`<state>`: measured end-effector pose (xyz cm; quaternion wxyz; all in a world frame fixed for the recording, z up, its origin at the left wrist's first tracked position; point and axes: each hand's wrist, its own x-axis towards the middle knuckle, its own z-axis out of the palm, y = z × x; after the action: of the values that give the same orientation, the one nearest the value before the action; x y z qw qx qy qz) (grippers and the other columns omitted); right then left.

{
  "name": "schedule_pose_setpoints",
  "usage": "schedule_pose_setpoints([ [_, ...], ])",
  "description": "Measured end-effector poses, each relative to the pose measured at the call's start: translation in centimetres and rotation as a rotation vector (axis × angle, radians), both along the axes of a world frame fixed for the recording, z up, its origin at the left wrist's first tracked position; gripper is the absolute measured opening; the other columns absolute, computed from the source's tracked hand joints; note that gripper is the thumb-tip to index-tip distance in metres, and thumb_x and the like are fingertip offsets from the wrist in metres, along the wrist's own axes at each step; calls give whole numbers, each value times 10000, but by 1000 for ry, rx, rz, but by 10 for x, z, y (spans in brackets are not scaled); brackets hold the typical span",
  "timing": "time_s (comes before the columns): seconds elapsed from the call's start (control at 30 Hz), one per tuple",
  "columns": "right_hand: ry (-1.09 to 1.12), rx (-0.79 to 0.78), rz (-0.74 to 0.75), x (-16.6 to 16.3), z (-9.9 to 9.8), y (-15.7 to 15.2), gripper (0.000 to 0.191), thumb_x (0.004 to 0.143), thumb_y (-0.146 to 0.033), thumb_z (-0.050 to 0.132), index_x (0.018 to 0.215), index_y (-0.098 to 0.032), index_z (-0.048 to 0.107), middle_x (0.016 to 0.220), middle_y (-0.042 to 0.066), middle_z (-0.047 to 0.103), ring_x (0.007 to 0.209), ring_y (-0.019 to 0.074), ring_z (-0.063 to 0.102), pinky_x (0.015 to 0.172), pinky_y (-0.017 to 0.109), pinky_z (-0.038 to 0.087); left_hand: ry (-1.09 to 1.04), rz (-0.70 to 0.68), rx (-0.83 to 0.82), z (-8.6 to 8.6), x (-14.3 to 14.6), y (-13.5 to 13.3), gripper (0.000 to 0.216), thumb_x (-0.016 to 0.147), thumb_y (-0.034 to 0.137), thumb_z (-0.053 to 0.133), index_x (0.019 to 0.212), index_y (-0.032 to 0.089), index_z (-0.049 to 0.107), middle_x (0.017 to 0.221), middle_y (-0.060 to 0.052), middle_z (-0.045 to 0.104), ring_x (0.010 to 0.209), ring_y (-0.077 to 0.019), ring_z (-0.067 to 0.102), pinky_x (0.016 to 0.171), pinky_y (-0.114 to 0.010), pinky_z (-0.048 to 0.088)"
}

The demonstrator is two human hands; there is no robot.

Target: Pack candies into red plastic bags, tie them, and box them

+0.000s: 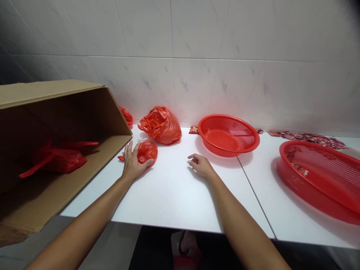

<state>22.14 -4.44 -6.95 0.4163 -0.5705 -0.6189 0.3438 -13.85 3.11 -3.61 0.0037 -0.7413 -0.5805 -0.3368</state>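
My left hand (134, 161) lies over the left side of a small, filled red plastic bag (149, 150) on the white table. Its thumb reaches along the near side of the bag and its fingers along the far left, so the bag sits in its grip. A short red end of the bag pokes out left of the hand. My right hand (199, 165) rests low over the table with loosely bent fingers and holds nothing. Behind the small bag stands a bigger red plastic bag (165, 127), its crumpled mouth facing left. Nearest to my right hand is a round red plastic basket (225, 138).
At the left, a cardboard box (118, 116) lies on its side with a tied red bag (63, 159) inside. A small red packet (194, 130) touches the round basket. Another red basket (306, 187) holds some packets at right, with a strip of packets (315, 138) behind.
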Motion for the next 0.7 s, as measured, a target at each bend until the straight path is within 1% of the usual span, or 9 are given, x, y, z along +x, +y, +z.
schedule_pose_setpoints([
  [0.1,-5,-3,-7,0,1,0,322,891,-409,665,1157,-244,742,903,-2,738,758,165,675,760,310,505,79,48,-244,20,6,24,1023,814,737,704,1669,294,357,1789,-155,142,1636,-450,161,1304,-627,174],
  [0.17,-5,-4,-12,1,2,1,317,893,-409,665,1152,-244,746,898,-3,735,752,162,670,763,311,504,158,29,-324,35,12,40,1016,803,772,694,1662,331,378,1779,-144,206,1623,-470,195,1287,-670,169],
  [0.27,2,-6,-24,2,3,2,319,892,-406,667,1152,-239,746,885,-1,733,739,161,663,753,308,505,271,0,-411,50,22,54,1138,684,775,796,1660,365,378,1783,-146,201,1606,-526,189,1247,-726,188],
  [0.33,8,-11,-26,2,3,3,323,890,-399,667,1155,-233,743,876,2,732,731,160,663,746,306,508,328,4,-492,51,27,55,1233,575,749,872,1646,358,401,1781,-165,190,1573,-564,240,1212,-714,265],
  [0.4,11,-14,-25,2,3,3,324,891,-395,664,1158,-230,742,876,3,734,726,159,664,742,305,511,342,-2,-527,47,28,54,1193,565,712,882,1610,331,451,1731,-191,304,1483,-546,414,1151,-631,391],
  [0.47,11,-13,-23,2,2,3,319,895,-399,661,1156,-235,745,883,2,737,728,157,665,749,305,512,328,-19,-500,41,26,50,1020,646,658,841,1544,301,517,1586,-189,502,1332,-465,584,1064,-520,482],
  [0.53,9,-8,-24,2,2,3,313,896,-403,663,1151,-241,748,885,-1,738,732,157,665,755,305,511,317,-25,-443,36,23,43,811,735,575,784,1459,275,574,1429,-158,619,1225,-401,648,1008,-458,509],
  [0.63,5,-2,-22,3,1,3,308,890,-399,668,1143,-244,750,879,-1,739,735,159,668,747,301,508,309,-17,-363,31,19,23,576,827,417,699,1364,229,610,1337,-139,655,1192,-360,656,986,-433,514],
  [0.7,3,3,-16,3,0,2,304,889,-395,666,1139,-244,751,863,-3,737,723,159,671,738,299,507,308,-36,-323,28,18,4,497,846,305,663,1332,214,620,1333,-129,661,1177,-329,666,980,-410,524],
])
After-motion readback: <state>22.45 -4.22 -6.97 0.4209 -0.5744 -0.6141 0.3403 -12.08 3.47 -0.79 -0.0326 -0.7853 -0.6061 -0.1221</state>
